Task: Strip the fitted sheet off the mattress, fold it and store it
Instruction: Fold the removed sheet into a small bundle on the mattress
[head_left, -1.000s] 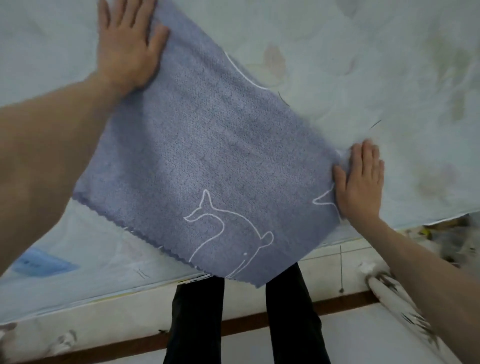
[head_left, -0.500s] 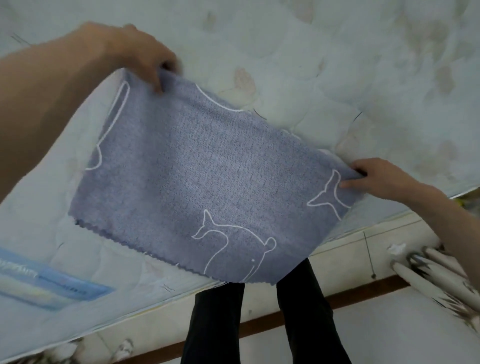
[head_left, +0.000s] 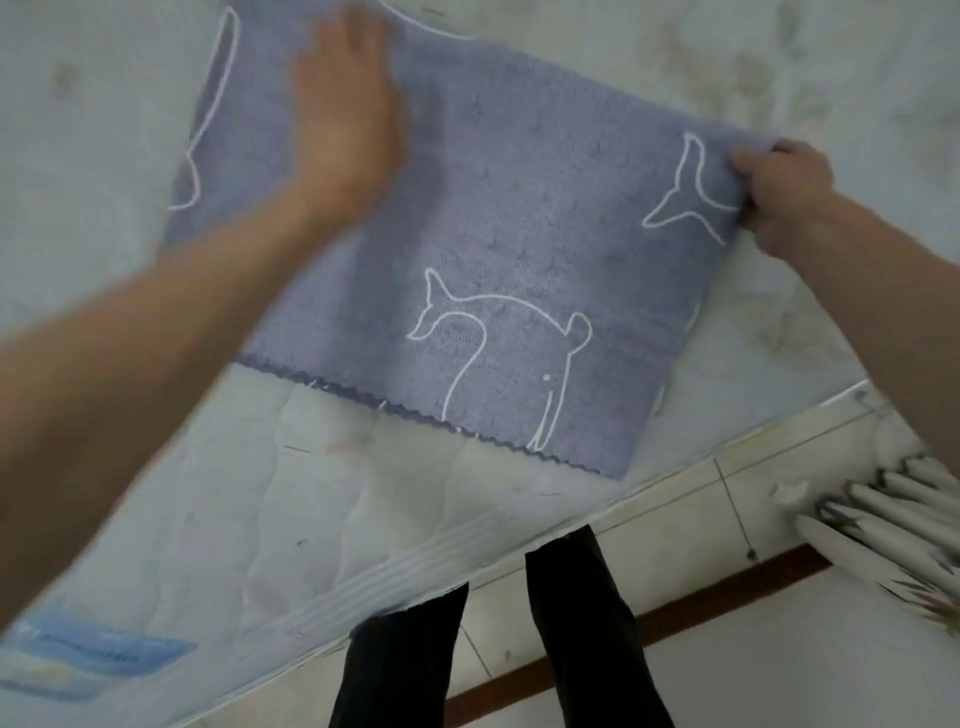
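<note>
The folded sheet, a lavender-grey cloth with white line-drawn animals, lies flat on the bare mattress near its front edge, one scalloped hem facing me. I judge it light and soft, a fleecy weave that will slump and slide apart if lifted by one point, so the safest holds are the folded corners and edges, both layers caught together. My right hand does that now: fingers curled and pinching the right-hand corner of the fold, beside a white tail figure. My left hand lies on the cloth towards its far left part, blurred; the fingers look straight and flat, pressing or smoothing rather than gripping, though the blur leaves some doubt. The surface should not be slippery against the quilted mattress, so a press ought to keep it from creeping while the other side is drawn over. By count: one sheet, one mattress, two hands on the cloth, one whole animal outline and parts of at least three more at the edges. Further out, one blue label sits on the mattress's near left corner, my two dark trouser legs stand on the tiled floor, and a bundle of pale rolled things lies at the right; what they are I cannot tell.
</note>
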